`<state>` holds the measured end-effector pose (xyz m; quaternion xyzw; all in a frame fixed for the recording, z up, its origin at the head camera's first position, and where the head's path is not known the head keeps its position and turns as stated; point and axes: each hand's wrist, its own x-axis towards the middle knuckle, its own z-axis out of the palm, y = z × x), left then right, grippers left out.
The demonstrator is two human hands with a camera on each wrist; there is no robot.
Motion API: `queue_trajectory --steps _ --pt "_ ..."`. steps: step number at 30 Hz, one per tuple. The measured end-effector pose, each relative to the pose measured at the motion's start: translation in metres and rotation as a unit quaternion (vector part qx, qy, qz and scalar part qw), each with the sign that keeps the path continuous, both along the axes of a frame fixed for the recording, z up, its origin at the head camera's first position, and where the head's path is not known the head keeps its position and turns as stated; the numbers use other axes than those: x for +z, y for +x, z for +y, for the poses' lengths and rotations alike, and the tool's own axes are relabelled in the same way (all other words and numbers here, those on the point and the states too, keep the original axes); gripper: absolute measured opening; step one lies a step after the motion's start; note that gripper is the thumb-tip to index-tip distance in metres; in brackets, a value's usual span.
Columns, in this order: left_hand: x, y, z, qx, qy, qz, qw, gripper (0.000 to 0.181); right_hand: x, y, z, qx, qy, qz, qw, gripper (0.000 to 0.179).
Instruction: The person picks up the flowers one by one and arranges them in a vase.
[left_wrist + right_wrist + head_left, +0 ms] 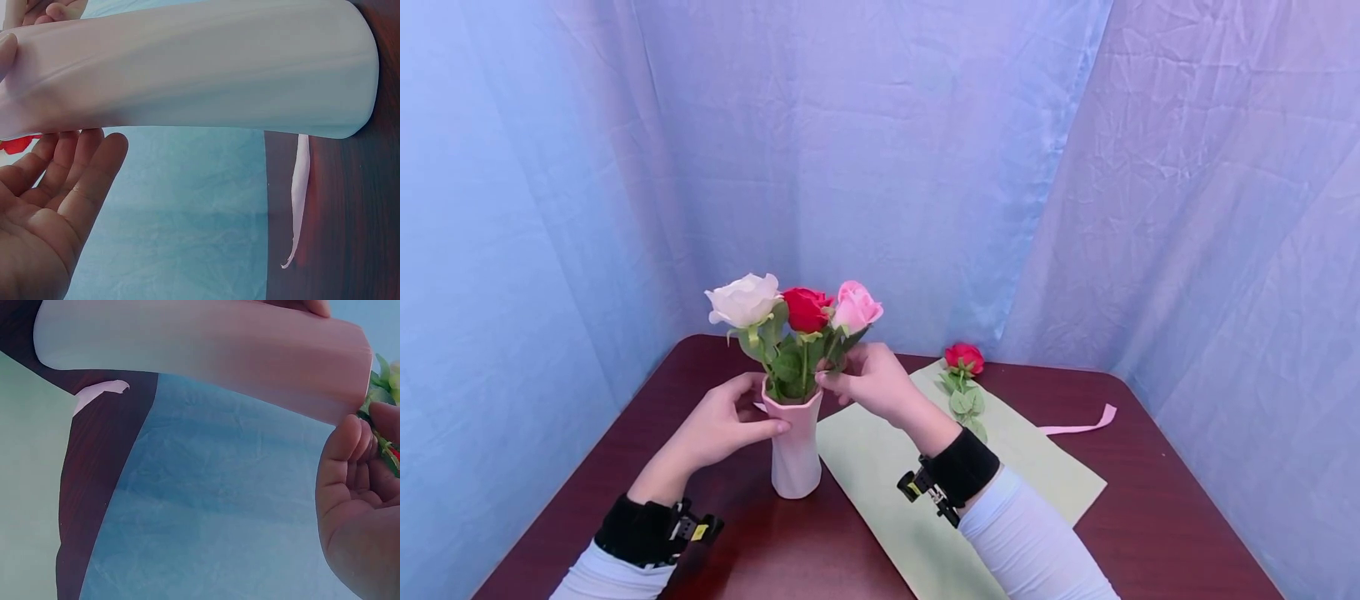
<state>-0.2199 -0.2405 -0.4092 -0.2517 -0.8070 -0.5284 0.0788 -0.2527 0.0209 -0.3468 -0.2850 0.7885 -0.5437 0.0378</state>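
Observation:
A tall vase [796, 458], pink at the rim and fading to white, stands upright on the table. My left hand [718, 425] holds it near the top, thumb on the front and fingertips [112, 147] along its far side. A white rose [743, 302] and a red rose [807, 310] stand in the vase with green leaves. At the right of the rim, my right hand [876, 385] pinches the stem of a pink rose [856, 308]. The stem's lower end is hidden by the hand and the vase.
Light green wrapping paper [880, 492] lies to the right of the vase, under my right forearm. Another red rose [964, 358] rests on its far part. A pink ribbon [1078, 428] sticks out past the paper's right edge. Blue curtains [880, 167] surround the brown table [1150, 533].

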Motion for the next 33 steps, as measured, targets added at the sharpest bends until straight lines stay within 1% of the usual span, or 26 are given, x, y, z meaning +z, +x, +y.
queue_trajectory --steps 3,8,18,26,30,33 --pt "0.0 0.0 0.0 0.0 0.001 0.0 1.0 0.056 0.001 0.0 0.0 -0.003 -0.007 0.001 1.0 0.014" --pt "0.0 0.0 0.0 0.001 0.0 0.003 1.0 0.055 -0.001 -0.002 -0.003 -0.005 -0.007 0.019 0.9998 0.012" --pt "0.0 0.0 0.0 0.004 -0.006 0.009 0.9999 0.055 -0.005 -0.007 -0.007 0.003 0.028 0.055 0.9981 0.012" --pt "0.0 0.0 0.0 0.002 -0.005 0.006 1.0 0.054 -0.005 -0.007 -0.01 0.013 0.039 0.046 0.9981 0.014" --pt "0.0 0.001 0.001 0.003 -0.008 0.006 0.9999 0.054 -0.005 -0.006 -0.006 0.013 0.041 0.042 0.9982 0.014" --pt "0.0 0.001 0.0 0.005 -0.007 0.005 1.0 0.055 -0.003 -0.006 0.001 0.021 0.032 0.041 0.9984 0.018"
